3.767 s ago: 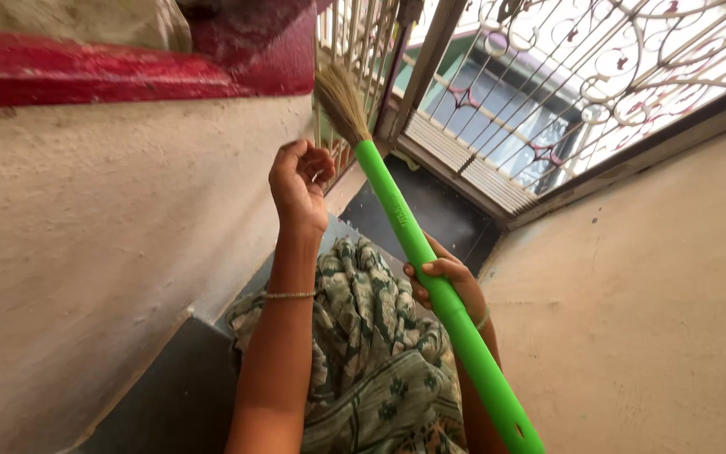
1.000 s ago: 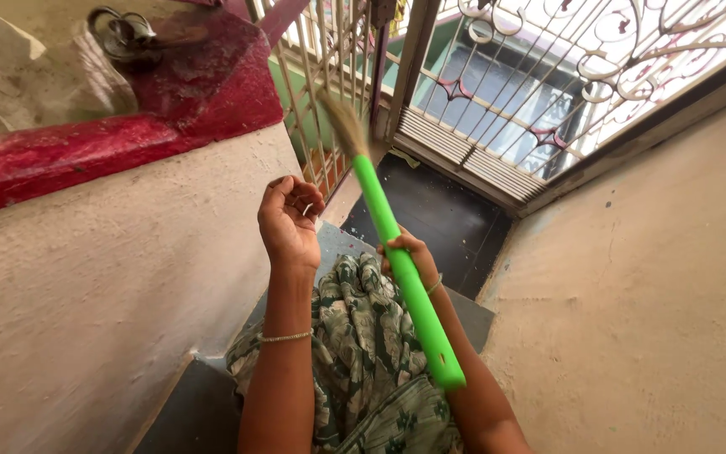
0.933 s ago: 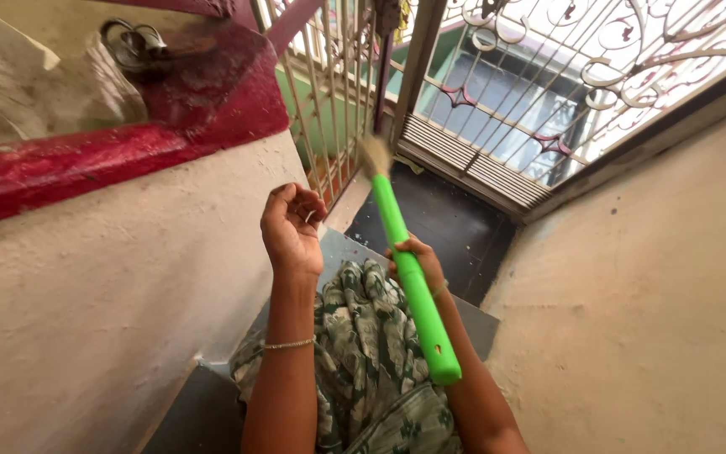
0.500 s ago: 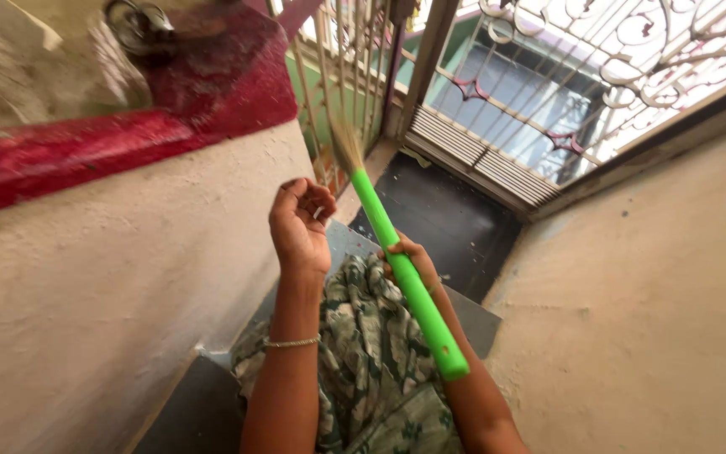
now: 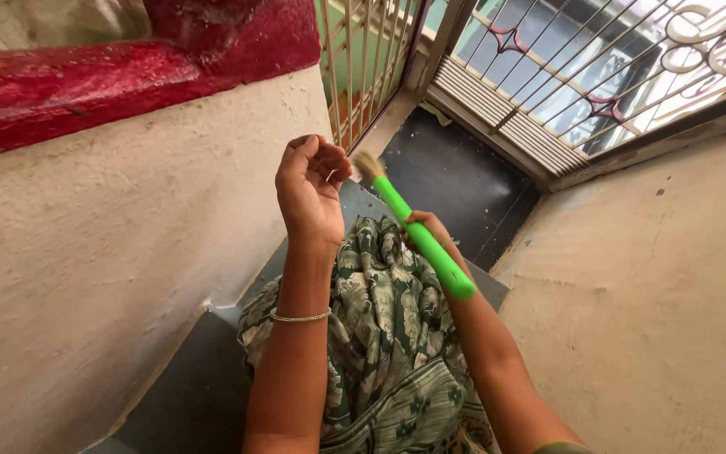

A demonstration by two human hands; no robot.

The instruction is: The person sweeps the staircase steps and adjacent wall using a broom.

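On grey stair treads point(image 5: 186, 395) between cream plaster walls point(image 5: 111, 252), right hand point(image 5: 424, 229) wraps tight round green-handled broom point(image 5: 426, 244) angled toward dark landing point(image 5: 455, 181) and metal grille point(image 5: 548, 92); left hand point(image 5: 308, 189) raised, loosely curled, holding nothing.

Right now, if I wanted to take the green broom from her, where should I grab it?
Probably by the bare green handle between the right hand and the bristles. The broom points away from her, bristles toward the gate, so come from the right side, where there is room beside the wall. The left hand is raised close on the other side.
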